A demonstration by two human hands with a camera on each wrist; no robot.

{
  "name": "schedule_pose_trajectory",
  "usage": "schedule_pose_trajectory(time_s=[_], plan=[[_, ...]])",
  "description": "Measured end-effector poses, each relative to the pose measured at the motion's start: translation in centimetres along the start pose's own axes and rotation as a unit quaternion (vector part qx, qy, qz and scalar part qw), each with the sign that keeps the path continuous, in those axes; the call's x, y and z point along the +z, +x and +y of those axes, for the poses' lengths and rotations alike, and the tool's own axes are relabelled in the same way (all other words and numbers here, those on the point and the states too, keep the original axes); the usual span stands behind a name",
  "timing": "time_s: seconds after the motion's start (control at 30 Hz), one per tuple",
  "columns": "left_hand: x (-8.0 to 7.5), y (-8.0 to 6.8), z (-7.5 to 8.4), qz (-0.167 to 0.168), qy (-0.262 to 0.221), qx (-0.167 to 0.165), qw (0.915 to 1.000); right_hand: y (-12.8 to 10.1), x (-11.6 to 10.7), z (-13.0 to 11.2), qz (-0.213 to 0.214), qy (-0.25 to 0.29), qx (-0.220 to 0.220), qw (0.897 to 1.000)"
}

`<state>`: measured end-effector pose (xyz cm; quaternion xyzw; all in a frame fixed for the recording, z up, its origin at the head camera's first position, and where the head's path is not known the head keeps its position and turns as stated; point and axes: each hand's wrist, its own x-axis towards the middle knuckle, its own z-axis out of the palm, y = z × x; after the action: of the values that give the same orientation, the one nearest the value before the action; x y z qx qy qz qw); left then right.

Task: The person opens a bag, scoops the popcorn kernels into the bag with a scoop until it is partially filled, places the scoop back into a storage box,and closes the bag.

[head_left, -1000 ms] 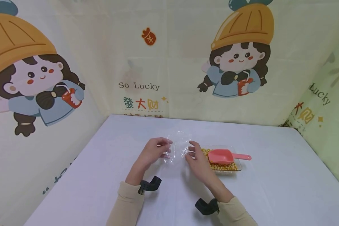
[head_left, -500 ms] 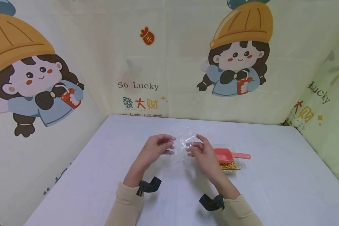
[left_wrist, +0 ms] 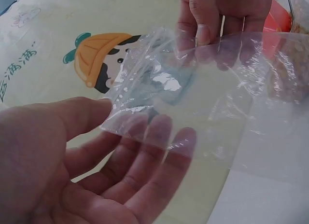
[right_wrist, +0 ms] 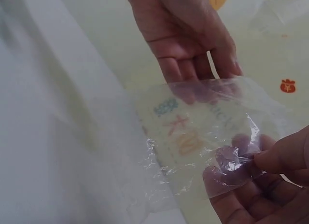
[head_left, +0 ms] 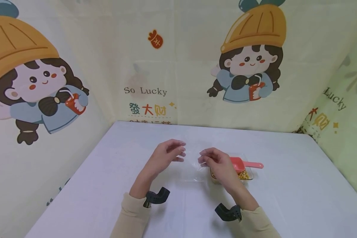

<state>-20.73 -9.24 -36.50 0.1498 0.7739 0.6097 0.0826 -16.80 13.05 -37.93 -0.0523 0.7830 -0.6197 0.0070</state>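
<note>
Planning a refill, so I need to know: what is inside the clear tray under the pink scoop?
Yellow kernels show in the tray beneath the scoop. The right hand and scoop cover most of it, so how full it is cannot be seen.

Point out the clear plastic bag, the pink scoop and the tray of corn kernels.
clear plastic bag (left_wrist: 203,103), left wrist view, middle of film.
pink scoop (head_left: 237,163), head view, bowl.
tray of corn kernels (head_left: 251,173), head view, right rim.

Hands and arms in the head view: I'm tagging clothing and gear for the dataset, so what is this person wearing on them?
Both hands, left hand and right hand, are bare: no gloves, and no rings show. Each arm has a beige long sleeve ending at the wrist. A black wrist mount sits at each cuff, curved and hook-like. No cables are visible.
</note>
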Motion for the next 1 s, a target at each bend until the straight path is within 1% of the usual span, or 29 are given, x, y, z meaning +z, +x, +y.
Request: schedule_pose_trajectory(time_s=[0.07,0.17,0.27,0.4,0.5,0.57,0.67,0.77,0.83,0.93,1.0], plan=[[0.1,0.0,0.2,0.009,-0.001,0.013,0.9999,0.0,0.0,0.0,-0.010,-0.006,-0.005,1.000],[0.1,-0.1,0.4,0.015,0.014,0.030,0.9993,0.0,0.1,0.1,-0.029,-0.020,-0.008,0.999],[0.2,-0.2,0.5,0.006,0.051,0.045,0.9976,-0.1,0.2,0.1,-0.038,-0.032,-0.009,0.999],[0.2,-0.6,0.8,-0.003,0.102,0.064,0.9927,-0.3,0.4,0.1,-0.034,-0.029,-0.013,0.999],[0.2,-0.8,1.0,0.002,0.123,0.071,0.9898,-0.3,0.4,0.0,-0.020,-0.021,-0.009,1.000],[0.2,-0.9,1.1,0.015,0.134,0.068,0.9885,-0.2,0.5,0.1,-0.002,-0.026,-0.007,1.000],[0.2,-1.0,1.0,0.045,0.140,0.055,0.9876,-0.1,0.5,0.1,0.038,-0.049,-0.010,0.998],[0.2,-1.0,1.0,0.078,0.132,0.043,0.9873,-0.1,0.4,-0.1,0.079,-0.069,-0.027,0.994],[0.3,-0.9,1.1,0.093,0.125,0.039,0.9870,-0.2,0.3,-0.2,0.099,-0.073,-0.040,0.992],[0.5,-0.7,1.2,0.104,0.110,0.030,0.9881,-0.3,0.4,-0.3,0.106,-0.065,-0.056,0.991],[0.8,-0.7,1.2,0.100,0.099,0.020,0.9898,-0.3,0.6,-0.3,0.098,-0.057,-0.064,0.992]])
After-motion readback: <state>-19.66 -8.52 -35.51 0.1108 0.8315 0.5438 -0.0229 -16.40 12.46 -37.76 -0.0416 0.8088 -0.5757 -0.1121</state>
